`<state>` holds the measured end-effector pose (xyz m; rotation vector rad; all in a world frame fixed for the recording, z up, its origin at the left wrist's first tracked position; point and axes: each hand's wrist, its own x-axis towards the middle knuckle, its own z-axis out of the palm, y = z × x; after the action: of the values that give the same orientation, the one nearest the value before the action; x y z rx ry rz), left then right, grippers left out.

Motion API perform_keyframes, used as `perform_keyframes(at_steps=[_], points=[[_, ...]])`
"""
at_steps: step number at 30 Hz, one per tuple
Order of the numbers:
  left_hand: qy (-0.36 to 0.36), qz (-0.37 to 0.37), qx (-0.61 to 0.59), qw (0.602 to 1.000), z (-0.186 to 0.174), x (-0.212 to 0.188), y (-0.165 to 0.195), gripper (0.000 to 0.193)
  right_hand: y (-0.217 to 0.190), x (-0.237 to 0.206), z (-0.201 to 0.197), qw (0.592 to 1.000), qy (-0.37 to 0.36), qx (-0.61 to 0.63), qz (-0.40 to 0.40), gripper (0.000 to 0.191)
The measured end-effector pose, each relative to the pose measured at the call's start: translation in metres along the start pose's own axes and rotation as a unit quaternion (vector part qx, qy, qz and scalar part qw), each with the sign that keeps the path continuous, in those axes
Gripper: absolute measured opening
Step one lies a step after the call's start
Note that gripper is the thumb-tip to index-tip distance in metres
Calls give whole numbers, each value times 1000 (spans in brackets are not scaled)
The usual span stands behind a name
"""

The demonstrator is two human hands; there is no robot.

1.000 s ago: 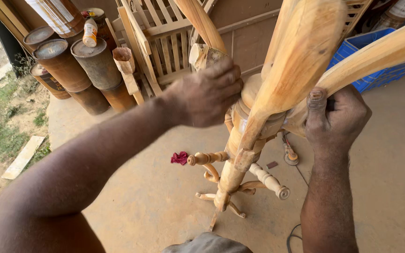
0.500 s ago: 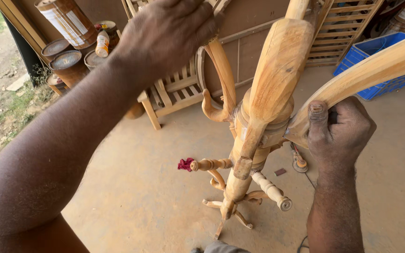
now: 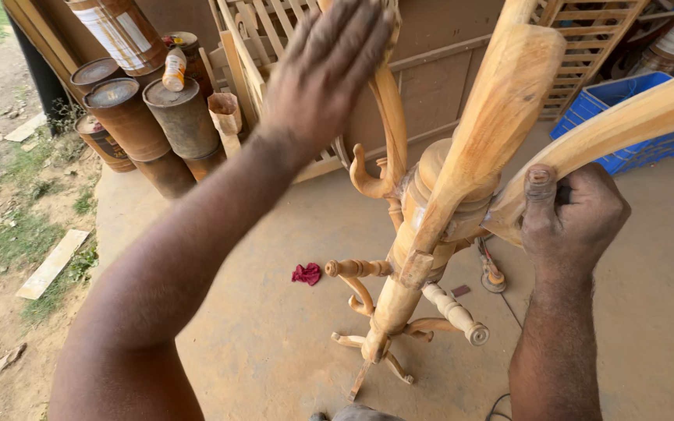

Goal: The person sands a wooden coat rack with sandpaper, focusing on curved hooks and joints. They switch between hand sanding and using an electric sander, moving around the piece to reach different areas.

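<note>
Pale turned-wood coat stand [image 3: 423, 234], curved arms, gripped by right hand [image 3: 571, 214]

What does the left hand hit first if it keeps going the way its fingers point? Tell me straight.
Probably the curved wooden arm of the stand: the left hand points up and to the right, with its fingertips at that arm's upper part. Whether they already touch it is unclear; the slatted wooden frame lies behind.

Both forearms were bare, no sleeves visible. Left hand [image 3: 325, 70] and right hand [image 3: 575, 214]: no gloves, rings or watch seen. Pale dust coated the fingers [image 3: 541, 195] and knuckles. Nails short.
</note>
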<state>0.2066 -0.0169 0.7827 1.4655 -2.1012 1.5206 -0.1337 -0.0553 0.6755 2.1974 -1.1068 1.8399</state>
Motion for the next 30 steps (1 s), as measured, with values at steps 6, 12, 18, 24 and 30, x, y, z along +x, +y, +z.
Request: perform_keyframes(at_steps=[6, 12, 18, 24, 30], points=[[40, 28, -197, 979, 61, -90, 136, 55, -1, -5, -4, 1000, -5, 10, -1, 61], [43, 39, -198, 979, 66, -101, 118, 58, -10, 6, -6, 999, -15, 37, -16, 60], [-230, -57, -297, 925, 42, -133, 89, 66, -18, 14, -6, 999, -14, 40, 0, 67], [139, -125, -239, 953, 50, -130, 102, 69, -15, 12, -4, 999, 8, 26, -28, 67], [-86, -99, -239, 962, 53, -100, 138, 77, 2, 6, -2, 1000, 0, 16, -12, 67]])
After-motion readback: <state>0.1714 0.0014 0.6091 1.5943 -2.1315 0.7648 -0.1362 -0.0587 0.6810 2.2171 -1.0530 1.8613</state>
